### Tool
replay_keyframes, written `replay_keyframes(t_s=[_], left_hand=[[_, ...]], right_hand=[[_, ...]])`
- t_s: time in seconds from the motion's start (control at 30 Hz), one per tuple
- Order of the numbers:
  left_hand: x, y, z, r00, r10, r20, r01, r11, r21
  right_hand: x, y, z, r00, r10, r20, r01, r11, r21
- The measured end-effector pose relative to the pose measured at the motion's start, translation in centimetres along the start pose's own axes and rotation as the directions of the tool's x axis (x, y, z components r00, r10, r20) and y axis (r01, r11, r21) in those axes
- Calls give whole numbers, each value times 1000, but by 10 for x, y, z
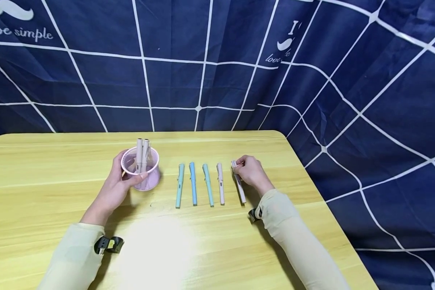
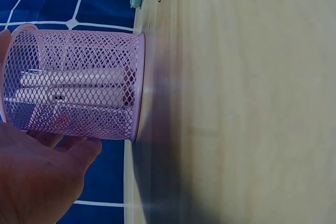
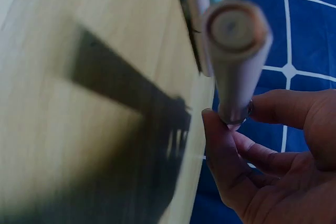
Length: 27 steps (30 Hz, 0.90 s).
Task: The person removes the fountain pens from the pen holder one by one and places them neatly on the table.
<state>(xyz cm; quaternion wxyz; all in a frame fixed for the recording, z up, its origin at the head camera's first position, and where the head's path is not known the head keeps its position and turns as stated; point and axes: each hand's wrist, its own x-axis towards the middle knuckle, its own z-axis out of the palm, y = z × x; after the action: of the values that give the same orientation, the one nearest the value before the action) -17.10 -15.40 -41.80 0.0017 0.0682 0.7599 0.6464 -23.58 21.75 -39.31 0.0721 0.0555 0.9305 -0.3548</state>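
My left hand [image 1: 117, 186] grips a pink mesh pen cup [image 1: 152, 177] by its side, fingers behind it and thumb across the front near the rim. Two pale pens [image 1: 139, 151] stand in the cup, and they show through the mesh in the left wrist view. At the right end of a row of pens, my right hand [image 1: 253, 172] pinches a pale pink pen [image 1: 240, 188] near its far end between thumb and fingers. In the right wrist view this pen's near end points at the camera, above its shadow on the tabletop.
Between the hands lie a teal pen [image 1: 180, 185], a blue pen [image 1: 193, 183], a mint green pen [image 1: 208, 184] and another pale pink pen [image 1: 220, 183], side by side on the wooden table [image 1: 217, 249]. A dark blue checked curtain [image 1: 174, 80] hangs behind and to the right.
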Motion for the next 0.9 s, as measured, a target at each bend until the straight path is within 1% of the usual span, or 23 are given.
replay_keyframes(t_s=[0.1, 0.27, 0.63, 0.9], left_hand=[[0, 0, -1, 1000, 6, -1, -6, 1000, 4], [0, -1, -1, 1000, 9, -3, -9, 1000, 13], [0, -1, -3, 1000, 7, -2, -7, 1000, 9], [0, -1, -4, 1000, 3, 6, -3, 1000, 11]], right_hand=[[2, 1, 3, 1000, 26, 3, -26, 999, -20], [5, 1, 7, 999, 49, 11, -48, 993, -104], [8, -1, 13, 1000, 6, 7, -4, 974, -228], [9, 1, 17, 999, 14, 37, -3, 961, -276]])
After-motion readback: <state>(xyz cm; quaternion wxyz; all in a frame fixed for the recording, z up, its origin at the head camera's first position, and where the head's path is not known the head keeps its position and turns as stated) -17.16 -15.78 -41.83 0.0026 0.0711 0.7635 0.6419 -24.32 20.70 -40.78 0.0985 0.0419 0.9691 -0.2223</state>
